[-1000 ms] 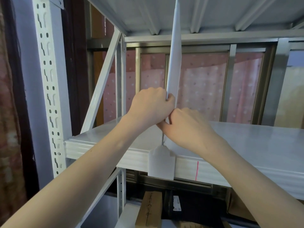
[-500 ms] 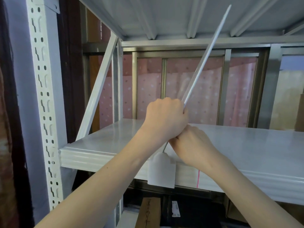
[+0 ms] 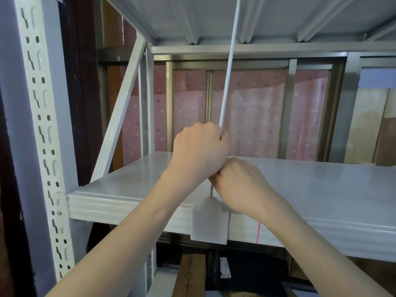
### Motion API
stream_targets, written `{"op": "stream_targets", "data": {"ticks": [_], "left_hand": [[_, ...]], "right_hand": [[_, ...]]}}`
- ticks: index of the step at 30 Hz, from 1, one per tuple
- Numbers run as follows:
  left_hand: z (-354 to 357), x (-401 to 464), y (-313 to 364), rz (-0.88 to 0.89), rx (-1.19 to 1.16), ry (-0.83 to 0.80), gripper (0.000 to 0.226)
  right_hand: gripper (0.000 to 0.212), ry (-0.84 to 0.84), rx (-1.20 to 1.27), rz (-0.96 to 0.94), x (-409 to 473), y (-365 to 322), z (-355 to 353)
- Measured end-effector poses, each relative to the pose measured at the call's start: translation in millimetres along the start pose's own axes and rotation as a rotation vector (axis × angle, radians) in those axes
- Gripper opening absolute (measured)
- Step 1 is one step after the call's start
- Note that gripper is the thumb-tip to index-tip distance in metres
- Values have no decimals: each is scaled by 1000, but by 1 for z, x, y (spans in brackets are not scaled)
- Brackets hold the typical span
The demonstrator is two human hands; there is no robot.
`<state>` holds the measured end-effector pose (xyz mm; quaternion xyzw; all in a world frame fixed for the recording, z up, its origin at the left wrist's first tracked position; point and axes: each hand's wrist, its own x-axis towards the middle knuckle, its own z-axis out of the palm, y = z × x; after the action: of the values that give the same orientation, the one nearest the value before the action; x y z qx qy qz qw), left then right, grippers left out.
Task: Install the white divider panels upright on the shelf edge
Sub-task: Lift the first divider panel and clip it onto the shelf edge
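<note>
A thin white divider panel (image 3: 229, 67) rises edge-on from the front edge of the white shelf (image 3: 132, 202), leaning slightly to the right and running up past the top of the frame. My left hand (image 3: 199, 153) is wrapped around its lower part. Just below and to the right, my right hand (image 3: 237, 185) grips the panel's base where it meets the shelf. A white tab-shaped foot (image 3: 209, 221) of the panel hangs over the shelf's front face, below both hands.
A perforated white upright post (image 3: 42, 133) stands at the left, with a diagonal brace (image 3: 120, 116) behind it. The shelf above (image 3: 278, 18) is close overhead. A window with pink dotted curtain (image 3: 248, 116) lies behind. Cardboard boxes (image 3: 188, 275) sit below the shelf.
The panel swung from upright to a strong rightward tilt, then back to nearly upright now. Both hands stayed on its lower part.
</note>
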<state>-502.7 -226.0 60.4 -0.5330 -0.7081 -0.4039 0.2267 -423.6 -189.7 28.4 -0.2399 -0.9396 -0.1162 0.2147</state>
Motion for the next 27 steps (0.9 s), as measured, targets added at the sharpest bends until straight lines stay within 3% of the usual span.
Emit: {"op": "stream_targets", "data": {"ticks": [5,8,12,15,27], "left_hand": [[0,1,-5,-3,-39,-10,41],[1,1,-10,-14,-37,-22,39],[1,-3,-7,-23,-108,8,45],[0,-4,-6,-38,-136,18,45],[3,-6,-12,-54,-177,46,45]], "right_hand": [[29,36,92,45,0,-4,-2],[39,52,97,49,0,-7,-1],[31,58,121,71,0,-8,0],[41,68,127,77,-1,-9,0],[40,60,79,72,0,-8,2]]}}
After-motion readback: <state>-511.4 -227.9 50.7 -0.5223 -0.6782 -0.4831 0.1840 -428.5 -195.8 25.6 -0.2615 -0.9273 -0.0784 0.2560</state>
